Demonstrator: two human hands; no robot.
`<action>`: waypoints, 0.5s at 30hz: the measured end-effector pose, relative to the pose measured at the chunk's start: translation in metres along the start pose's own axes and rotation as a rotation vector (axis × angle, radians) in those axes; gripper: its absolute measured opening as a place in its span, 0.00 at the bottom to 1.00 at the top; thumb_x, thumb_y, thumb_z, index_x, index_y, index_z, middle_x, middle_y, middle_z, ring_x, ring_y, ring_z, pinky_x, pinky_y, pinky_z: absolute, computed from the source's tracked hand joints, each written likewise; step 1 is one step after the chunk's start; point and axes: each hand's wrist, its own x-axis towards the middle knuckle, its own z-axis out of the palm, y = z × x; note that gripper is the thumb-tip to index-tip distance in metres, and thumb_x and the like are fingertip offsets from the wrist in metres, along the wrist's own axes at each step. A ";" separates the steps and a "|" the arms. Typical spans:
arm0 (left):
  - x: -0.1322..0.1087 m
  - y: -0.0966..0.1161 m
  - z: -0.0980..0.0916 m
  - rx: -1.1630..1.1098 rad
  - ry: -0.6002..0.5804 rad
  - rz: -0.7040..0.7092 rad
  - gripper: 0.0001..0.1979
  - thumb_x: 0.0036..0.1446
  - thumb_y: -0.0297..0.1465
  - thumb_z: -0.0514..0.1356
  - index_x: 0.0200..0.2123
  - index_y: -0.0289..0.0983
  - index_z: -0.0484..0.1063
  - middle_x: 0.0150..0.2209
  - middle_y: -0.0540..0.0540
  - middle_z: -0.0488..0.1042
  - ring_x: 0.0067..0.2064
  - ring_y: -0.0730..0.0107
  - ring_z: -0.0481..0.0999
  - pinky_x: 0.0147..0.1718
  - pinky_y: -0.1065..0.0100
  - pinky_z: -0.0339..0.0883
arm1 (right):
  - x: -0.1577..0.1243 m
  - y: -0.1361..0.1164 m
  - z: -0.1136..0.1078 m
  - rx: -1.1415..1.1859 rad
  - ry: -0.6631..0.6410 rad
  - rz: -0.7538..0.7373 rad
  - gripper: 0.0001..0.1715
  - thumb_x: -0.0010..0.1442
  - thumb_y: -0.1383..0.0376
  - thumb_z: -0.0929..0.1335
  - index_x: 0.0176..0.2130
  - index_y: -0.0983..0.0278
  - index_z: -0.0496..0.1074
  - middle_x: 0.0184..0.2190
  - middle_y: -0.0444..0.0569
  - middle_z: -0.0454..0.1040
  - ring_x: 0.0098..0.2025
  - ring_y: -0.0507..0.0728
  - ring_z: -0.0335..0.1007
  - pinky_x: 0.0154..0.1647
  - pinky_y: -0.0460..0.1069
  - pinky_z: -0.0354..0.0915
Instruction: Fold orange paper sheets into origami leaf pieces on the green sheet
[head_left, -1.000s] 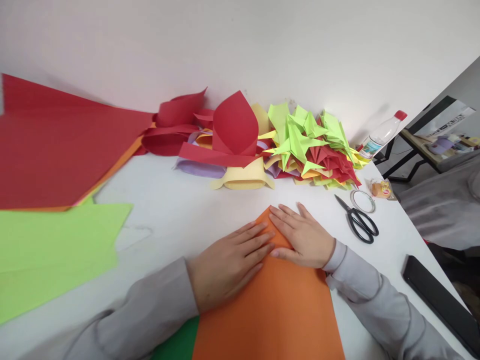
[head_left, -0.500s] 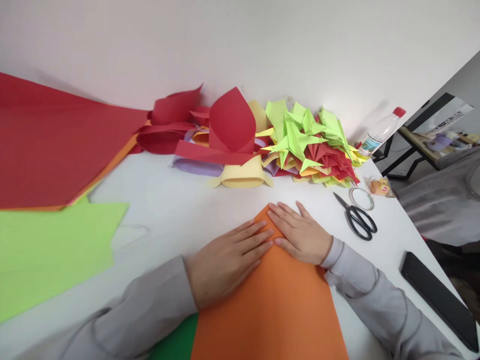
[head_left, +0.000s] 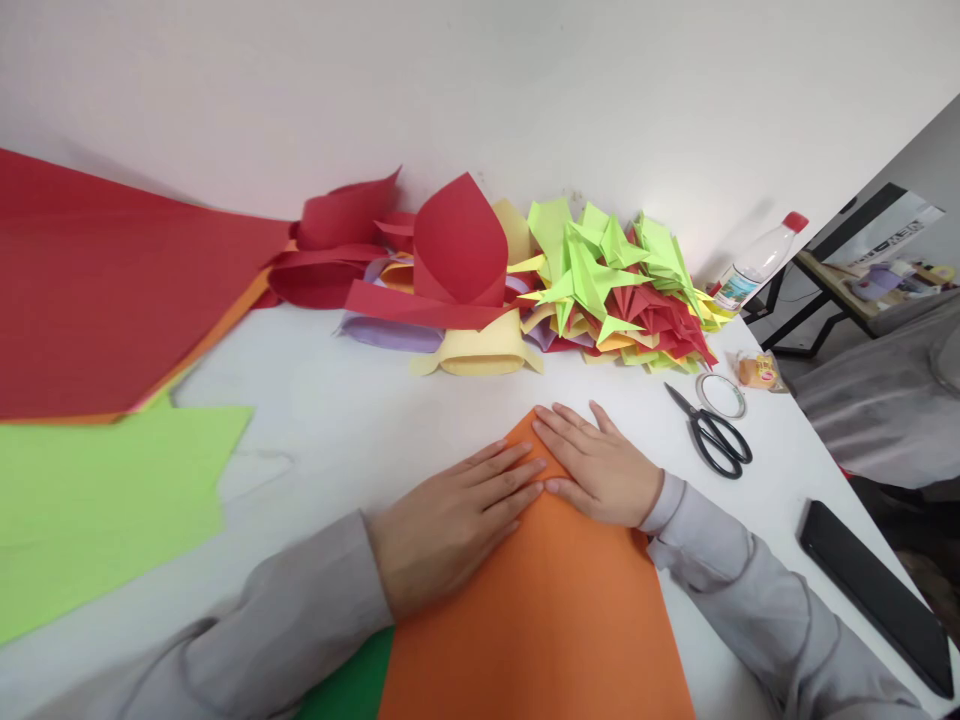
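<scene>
L hand (head_left: 454, 530) & R hand (head_left: 604, 468) flat on orange paper (head_left: 544, 620), nothing clamped; top looks folded to a pt, rest flat afaict (folded green pcs (head_left: 589, 280) piled behind)

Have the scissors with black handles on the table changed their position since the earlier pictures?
No. The scissors keep the same place and angle against the wrapped snack on the table; the whole scene only drifted slightly left and up.
</scene>
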 end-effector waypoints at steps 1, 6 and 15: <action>0.000 0.000 0.000 -0.003 -0.008 0.011 0.20 0.62 0.23 0.48 0.55 0.33 0.67 0.55 0.40 0.71 0.62 0.56 0.61 0.60 0.50 0.58 | 0.000 0.000 0.000 0.000 -0.001 0.001 0.36 0.67 0.53 0.54 0.66 0.70 0.45 0.68 0.58 0.43 0.69 0.63 0.36 0.65 0.69 0.38; -0.001 -0.001 0.001 -0.001 -0.005 0.018 0.20 0.61 0.23 0.48 0.55 0.33 0.66 0.56 0.39 0.71 0.63 0.56 0.61 0.60 0.50 0.58 | 0.000 -0.001 -0.001 0.001 -0.011 0.001 0.36 0.68 0.53 0.54 0.67 0.70 0.44 0.68 0.58 0.42 0.69 0.63 0.36 0.65 0.69 0.38; -0.001 -0.001 0.002 0.015 -0.001 0.020 0.21 0.61 0.23 0.47 0.56 0.33 0.65 0.57 0.40 0.69 0.63 0.55 0.59 0.61 0.50 0.57 | 0.000 0.000 -0.002 0.013 -0.022 -0.001 0.37 0.67 0.52 0.54 0.67 0.70 0.44 0.68 0.58 0.41 0.69 0.64 0.35 0.65 0.69 0.37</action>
